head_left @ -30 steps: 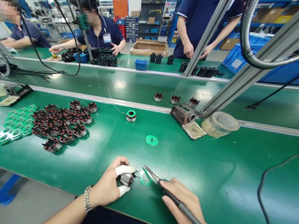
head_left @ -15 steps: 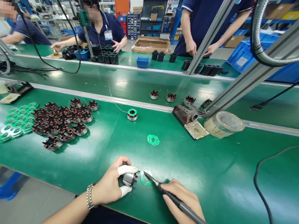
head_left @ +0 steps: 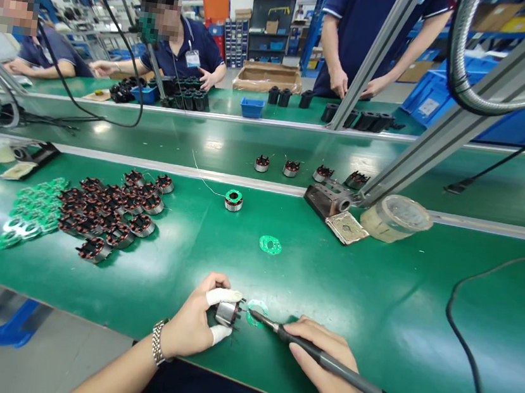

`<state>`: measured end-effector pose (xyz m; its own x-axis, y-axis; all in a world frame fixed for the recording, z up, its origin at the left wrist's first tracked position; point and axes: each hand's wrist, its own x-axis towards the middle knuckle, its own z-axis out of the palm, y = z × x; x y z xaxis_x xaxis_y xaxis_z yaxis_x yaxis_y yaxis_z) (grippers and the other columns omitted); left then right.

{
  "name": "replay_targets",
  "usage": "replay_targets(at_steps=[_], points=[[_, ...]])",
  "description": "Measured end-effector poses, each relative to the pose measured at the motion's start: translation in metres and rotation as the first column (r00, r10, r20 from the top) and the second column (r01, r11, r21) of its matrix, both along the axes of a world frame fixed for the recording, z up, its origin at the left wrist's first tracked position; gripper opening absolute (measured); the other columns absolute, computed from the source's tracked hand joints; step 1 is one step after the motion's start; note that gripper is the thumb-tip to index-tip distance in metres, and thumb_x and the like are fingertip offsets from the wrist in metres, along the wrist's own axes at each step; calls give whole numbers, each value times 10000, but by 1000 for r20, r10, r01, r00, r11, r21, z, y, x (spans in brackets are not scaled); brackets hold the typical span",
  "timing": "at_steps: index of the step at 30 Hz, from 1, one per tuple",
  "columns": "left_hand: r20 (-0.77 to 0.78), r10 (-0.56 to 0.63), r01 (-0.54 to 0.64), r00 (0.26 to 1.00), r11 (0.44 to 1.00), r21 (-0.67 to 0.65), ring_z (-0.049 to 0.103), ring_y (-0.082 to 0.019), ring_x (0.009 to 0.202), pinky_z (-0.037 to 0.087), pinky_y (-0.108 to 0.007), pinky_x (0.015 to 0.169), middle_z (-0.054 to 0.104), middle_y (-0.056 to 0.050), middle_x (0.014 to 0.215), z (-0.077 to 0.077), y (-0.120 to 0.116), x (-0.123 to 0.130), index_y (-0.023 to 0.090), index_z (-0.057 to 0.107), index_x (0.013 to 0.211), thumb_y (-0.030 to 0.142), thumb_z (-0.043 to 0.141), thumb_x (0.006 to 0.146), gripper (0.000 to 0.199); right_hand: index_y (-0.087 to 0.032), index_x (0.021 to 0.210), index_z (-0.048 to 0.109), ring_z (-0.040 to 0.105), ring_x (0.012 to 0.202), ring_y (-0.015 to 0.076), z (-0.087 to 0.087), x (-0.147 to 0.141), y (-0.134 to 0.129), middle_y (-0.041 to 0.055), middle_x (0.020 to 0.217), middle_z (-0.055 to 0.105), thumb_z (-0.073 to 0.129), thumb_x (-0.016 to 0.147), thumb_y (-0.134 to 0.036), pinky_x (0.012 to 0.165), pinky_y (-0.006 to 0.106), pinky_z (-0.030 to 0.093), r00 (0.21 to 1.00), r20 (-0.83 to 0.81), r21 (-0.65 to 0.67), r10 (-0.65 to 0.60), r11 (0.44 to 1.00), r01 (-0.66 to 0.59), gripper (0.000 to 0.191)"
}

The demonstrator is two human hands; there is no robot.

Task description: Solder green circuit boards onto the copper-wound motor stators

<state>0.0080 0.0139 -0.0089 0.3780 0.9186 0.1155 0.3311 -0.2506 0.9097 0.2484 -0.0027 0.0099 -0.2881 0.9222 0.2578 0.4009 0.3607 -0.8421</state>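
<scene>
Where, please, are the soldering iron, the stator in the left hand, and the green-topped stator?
Soldering iron [head_left: 350, 373], head view: its dark handle.
Held stator [head_left: 226, 314], head view: its silver side.
Green-topped stator [head_left: 233, 206], head view: its silver side.

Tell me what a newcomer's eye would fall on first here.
Probably the soldering iron in the right hand, its tip close to the motor stator pinched in the left hand, near the bench's front edge. Next might come the cluster of copper-wound stators on the left of the green bench, beside a patch of green circuit boards.
</scene>
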Motion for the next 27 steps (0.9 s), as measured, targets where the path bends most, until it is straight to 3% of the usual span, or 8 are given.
replay_targets(at_steps=[19,27], points=[[-8,3,-3,1000,1000,8,526,-171,901,481,-299,761,442,-53,1024,1,1,0,210,577,990,2,591,586,455,-199,817,668,624,590,162,-1,-1,0,44,656,660,531,809,-254,548,253,517,1000,-22,-20,16,1000,-17,148],[-14,3,-3,1000,1000,-4,526,-167,897,485,-295,751,439,-53,1027,0,-2,0,209,581,986,10,586,590,444,-190,831,666,577,539,145,-3,-3,0,37,609,617,523,822,-239,510,254,491,994,-76,15,82,997,-81,152]])
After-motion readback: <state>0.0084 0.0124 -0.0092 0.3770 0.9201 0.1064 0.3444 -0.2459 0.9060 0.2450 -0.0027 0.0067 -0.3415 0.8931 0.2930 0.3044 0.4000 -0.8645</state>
